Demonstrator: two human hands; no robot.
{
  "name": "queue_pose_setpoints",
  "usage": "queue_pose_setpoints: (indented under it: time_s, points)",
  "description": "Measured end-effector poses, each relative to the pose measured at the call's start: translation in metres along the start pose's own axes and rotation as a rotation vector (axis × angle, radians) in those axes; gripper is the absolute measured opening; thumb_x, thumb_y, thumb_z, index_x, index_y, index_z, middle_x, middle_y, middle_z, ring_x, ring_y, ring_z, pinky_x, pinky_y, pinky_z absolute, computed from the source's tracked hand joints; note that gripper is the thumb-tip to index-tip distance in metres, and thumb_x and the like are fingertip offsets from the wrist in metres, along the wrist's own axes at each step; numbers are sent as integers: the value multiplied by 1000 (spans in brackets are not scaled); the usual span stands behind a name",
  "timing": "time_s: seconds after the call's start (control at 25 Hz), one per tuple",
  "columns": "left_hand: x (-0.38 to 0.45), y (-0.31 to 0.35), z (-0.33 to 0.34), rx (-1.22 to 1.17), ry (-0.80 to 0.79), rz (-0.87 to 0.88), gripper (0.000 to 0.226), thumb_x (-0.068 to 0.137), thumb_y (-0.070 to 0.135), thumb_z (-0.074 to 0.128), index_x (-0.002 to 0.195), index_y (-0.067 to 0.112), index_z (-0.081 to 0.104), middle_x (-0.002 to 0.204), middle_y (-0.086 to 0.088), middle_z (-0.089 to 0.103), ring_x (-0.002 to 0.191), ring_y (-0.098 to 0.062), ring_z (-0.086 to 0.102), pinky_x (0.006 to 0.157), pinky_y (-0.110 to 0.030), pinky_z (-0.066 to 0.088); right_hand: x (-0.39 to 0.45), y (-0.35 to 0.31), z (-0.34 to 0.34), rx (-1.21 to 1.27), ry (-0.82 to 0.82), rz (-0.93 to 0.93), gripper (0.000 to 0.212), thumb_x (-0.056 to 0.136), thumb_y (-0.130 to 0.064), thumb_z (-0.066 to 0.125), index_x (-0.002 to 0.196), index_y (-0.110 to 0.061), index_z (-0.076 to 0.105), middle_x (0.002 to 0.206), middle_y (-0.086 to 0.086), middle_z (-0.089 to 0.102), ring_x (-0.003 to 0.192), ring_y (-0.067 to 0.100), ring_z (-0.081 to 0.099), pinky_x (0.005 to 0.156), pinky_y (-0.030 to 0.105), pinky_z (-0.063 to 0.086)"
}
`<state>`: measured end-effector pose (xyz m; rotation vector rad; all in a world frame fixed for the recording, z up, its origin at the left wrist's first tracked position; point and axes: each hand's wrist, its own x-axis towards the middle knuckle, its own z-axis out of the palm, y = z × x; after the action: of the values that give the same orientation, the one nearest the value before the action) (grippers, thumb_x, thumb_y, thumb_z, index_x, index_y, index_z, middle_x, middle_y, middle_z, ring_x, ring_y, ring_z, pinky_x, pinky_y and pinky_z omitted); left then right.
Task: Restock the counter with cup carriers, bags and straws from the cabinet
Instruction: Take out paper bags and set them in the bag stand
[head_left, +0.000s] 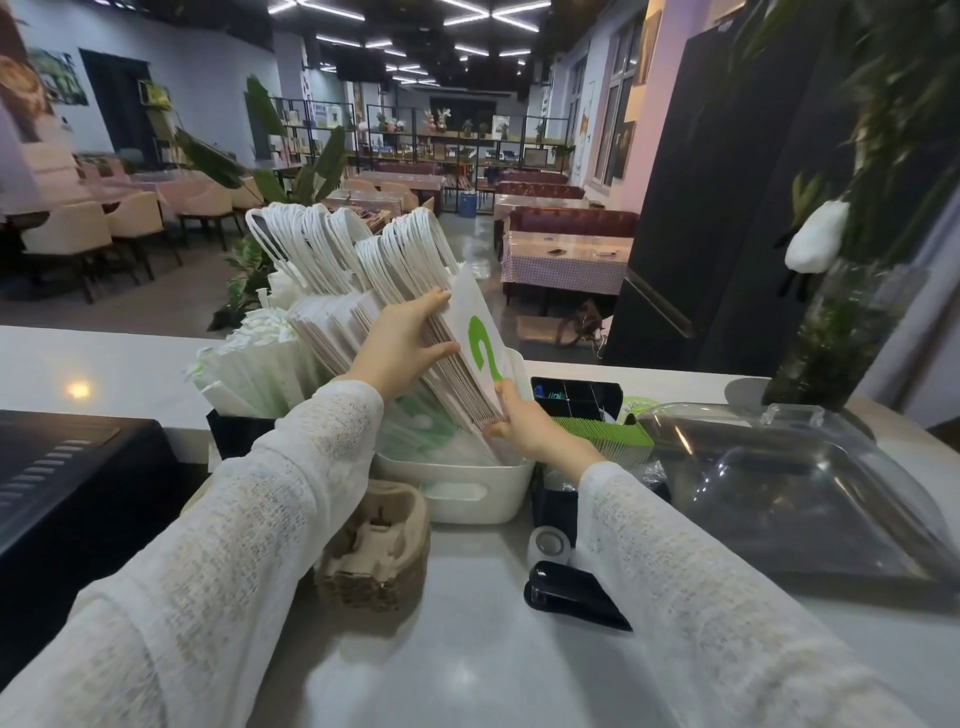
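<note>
Bags (415, 312) stand packed in the white bin (467, 499) on the counter (467, 649); your left hand (402, 340) and right hand (524, 423) clasp the stack's edges. Straws (249, 364) and cup carriers (374, 545) look already stocked, so little seems left.

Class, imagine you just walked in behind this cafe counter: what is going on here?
A person is sorting a stack of white paper bags standing in a white bin on the counter. The left hand grips the upper edges, the right hand holds the lower corner. Wrapped straws stand behind, and cup carriers sit stacked in front.
</note>
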<state>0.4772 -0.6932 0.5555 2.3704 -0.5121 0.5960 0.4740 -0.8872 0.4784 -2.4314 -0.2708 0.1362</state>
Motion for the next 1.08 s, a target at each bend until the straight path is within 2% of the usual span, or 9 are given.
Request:
queue_pose_setpoints:
  time_s: [0.04, 0.12, 0.28, 0.4, 0.52, 0.68, 0.8, 0.96, 1.08]
  points:
    - [-1, 2, 0, 6, -12, -4, 75, 81, 24, 77, 146, 16, 42, 149, -3, 46, 139, -16, 41, 118, -37, 30, -2, -1, 2, -9, 26, -1, 35, 95, -11, 57, 119, -7, 33, 113, 15, 57, 95, 22, 54, 84, 30, 39]
    - [-4, 8, 0, 34, -47, 6, 79, 82, 24, 76, 149, 16, 35, 153, -3, 40, 142, -17, 36, 120, -36, 26, -5, -3, 4, 4, 73, 10, 32, 94, -14, 58, 111, -9, 32, 110, 13, 53, 95, 24, 51, 82, 32, 39]
    - [-11, 16, -7, 62, -80, 82, 78, 84, 22, 75, 149, 20, 33, 150, -1, 43, 138, -17, 40, 115, -30, 29, -11, -2, -5, 33, 146, 44, 39, 89, -18, 67, 115, -7, 41, 117, 14, 58, 100, 27, 58, 86, 38, 51]
    - [-19, 19, -19, 84, -77, 84, 75, 85, 24, 73, 149, 21, 33, 150, -2, 43, 138, -18, 40, 114, -32, 31, -23, -6, -22, 51, 200, 69, 49, 83, -18, 73, 123, -8, 46, 127, 10, 53, 110, 24, 56, 85, 31, 50]
    - [-28, 21, -31, 89, -82, 73, 70, 86, 26, 72, 147, 20, 37, 149, -3, 45, 138, -19, 40, 114, -35, 31, -37, -12, -35, 40, 214, 65, 56, 82, -18, 75, 128, -8, 46, 132, 12, 52, 114, 24, 54, 93, 34, 49]
    - [-47, 34, -51, 88, -63, 77, 66, 85, 27, 73, 144, 20, 42, 145, -1, 49, 134, -17, 45, 111, -35, 36, -67, -22, -43, 51, 229, 53, 59, 82, -15, 74, 132, -10, 44, 133, 13, 52, 112, 24, 56, 91, 33, 50]
    - [-63, 44, -61, 56, -65, 87, 60, 85, 27, 73, 139, 21, 48, 137, 1, 56, 123, -14, 54, 104, -35, 45, -86, -29, -46, 45, 250, 44, 54, 83, -14, 73, 129, -10, 46, 130, 13, 54, 107, 25, 58, 89, 35, 51]
    - [-89, 56, -68, 39, -70, 112, 48, 88, 22, 70, 133, 18, 54, 127, -1, 63, 110, -13, 61, 94, -27, 49, -116, -40, -47, 25, 300, 26, 42, 85, -14, 70, 123, -9, 52, 118, 11, 61, 99, 25, 62, 89, 36, 50]
    - [-109, 59, -70, 28, -85, 114, 42, 90, 21, 67, 130, 17, 57, 122, 1, 66, 103, -10, 62, 93, -33, 53, -138, -45, -44, 5, 323, 14, 33, 86, -13, 65, 118, -10, 57, 114, 10, 63, 99, 23, 61, 90, 36, 51]
